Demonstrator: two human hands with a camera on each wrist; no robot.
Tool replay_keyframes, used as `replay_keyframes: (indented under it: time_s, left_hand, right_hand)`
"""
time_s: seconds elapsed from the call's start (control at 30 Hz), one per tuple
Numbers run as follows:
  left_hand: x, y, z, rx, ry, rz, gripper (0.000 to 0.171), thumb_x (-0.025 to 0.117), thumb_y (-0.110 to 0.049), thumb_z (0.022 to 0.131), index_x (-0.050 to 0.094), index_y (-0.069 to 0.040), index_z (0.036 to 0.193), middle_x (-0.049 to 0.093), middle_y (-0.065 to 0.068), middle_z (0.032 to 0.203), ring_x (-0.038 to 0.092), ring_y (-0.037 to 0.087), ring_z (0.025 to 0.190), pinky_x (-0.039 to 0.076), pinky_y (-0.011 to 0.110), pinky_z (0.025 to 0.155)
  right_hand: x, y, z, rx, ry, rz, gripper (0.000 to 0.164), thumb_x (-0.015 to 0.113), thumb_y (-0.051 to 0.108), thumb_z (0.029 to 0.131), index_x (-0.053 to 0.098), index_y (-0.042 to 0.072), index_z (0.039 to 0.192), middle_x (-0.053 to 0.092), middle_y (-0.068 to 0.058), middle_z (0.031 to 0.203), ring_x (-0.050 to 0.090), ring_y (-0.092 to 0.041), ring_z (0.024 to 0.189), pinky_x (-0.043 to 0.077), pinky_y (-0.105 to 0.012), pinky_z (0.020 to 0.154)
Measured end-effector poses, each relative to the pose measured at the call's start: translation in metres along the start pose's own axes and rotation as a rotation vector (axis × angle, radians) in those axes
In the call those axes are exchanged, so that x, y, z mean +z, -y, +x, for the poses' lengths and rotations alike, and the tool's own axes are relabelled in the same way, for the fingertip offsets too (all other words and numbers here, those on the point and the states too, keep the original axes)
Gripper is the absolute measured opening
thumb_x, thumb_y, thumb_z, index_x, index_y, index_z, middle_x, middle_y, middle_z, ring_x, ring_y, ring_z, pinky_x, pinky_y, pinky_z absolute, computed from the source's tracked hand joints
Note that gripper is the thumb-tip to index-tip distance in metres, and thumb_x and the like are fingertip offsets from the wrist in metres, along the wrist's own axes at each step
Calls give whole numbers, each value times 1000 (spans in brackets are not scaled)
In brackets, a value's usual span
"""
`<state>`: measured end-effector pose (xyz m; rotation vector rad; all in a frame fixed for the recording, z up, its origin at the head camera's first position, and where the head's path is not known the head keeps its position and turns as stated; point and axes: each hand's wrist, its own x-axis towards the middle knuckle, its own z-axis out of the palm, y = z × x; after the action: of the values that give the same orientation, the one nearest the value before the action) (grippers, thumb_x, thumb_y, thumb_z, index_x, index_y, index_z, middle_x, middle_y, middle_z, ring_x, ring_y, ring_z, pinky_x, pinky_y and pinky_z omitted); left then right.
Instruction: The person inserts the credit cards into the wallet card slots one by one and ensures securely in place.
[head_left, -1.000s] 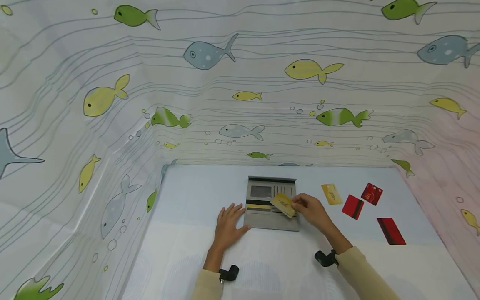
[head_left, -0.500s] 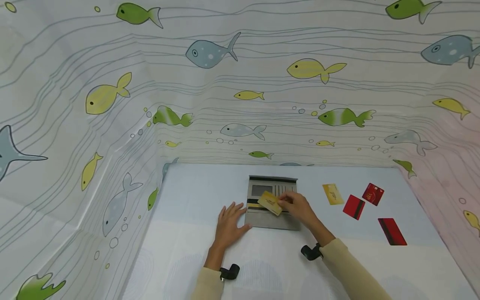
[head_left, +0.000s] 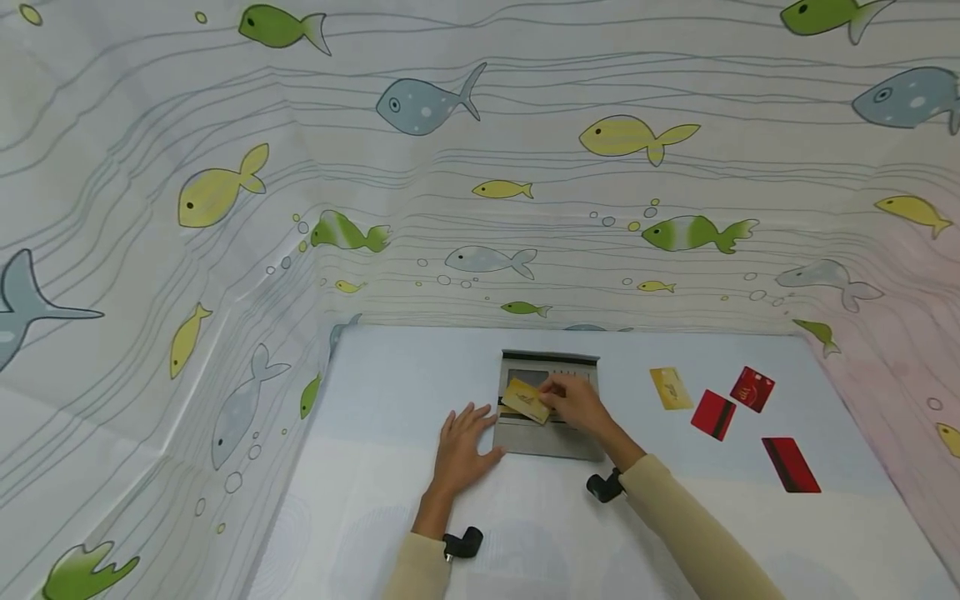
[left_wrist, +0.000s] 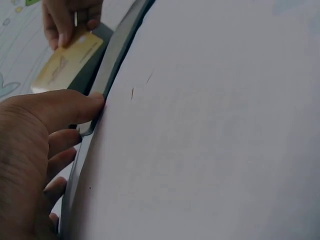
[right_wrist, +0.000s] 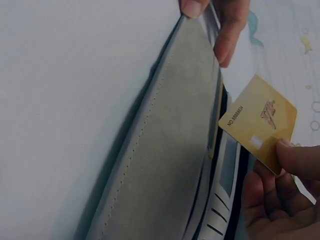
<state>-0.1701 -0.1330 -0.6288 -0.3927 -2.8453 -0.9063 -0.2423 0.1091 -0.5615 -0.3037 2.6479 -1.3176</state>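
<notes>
A grey wallet (head_left: 547, 440) lies opened out on the table, with card slots and a dark window panel showing. My right hand (head_left: 581, 406) pinches a gold card (head_left: 525, 401) between thumb and fingers, tilted over the slots at the wallet's left half. In the right wrist view the card (right_wrist: 262, 120) shows its printed number, and one corner comes close to the slot edge. Fingers spread, my left hand (head_left: 459, 454) rests at the wallet's left side. Its thumb (left_wrist: 82, 106) touches the near left corner in the left wrist view. A yellow strip shows in one slot.
Right of the wallet lie another gold card (head_left: 671, 388), a red card with a dark stripe (head_left: 712, 414), a red VIP card (head_left: 752, 389) and a further striped red card (head_left: 791, 464). Fish-patterned cloth (head_left: 555, 225) rises behind the table.
My right hand has carried the gold card leftward across the wallet, from its right half to over its left slots. The left hand keeps its place at the wallet's side.
</notes>
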Motion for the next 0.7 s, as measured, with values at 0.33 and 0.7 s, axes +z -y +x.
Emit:
replay_keyframes:
  time_s: [0.33, 0.7]
  left_hand:
    - [0, -1, 2, -4, -4, -1, 53, 80, -36, 82, 65, -15, 128, 54, 2, 148, 40, 30, 145, 19, 56, 122]
    - [-1, -1, 2, -39, 26, 10, 53, 79, -37, 83, 63, -17, 130, 53, -1, 150, 38, 25, 147, 16, 52, 125]
  right_hand:
    - [9, -2, 7, -5, 45, -25, 7, 69, 13, 93, 73, 12, 99, 71, -3, 93, 63, -14, 81, 53, -27, 67]
    - [17, -5, 12, -2, 86, -94, 9, 68, 11, 94, 75, 11, 99, 71, -2, 93, 59, -13, 80, 52, -29, 72]
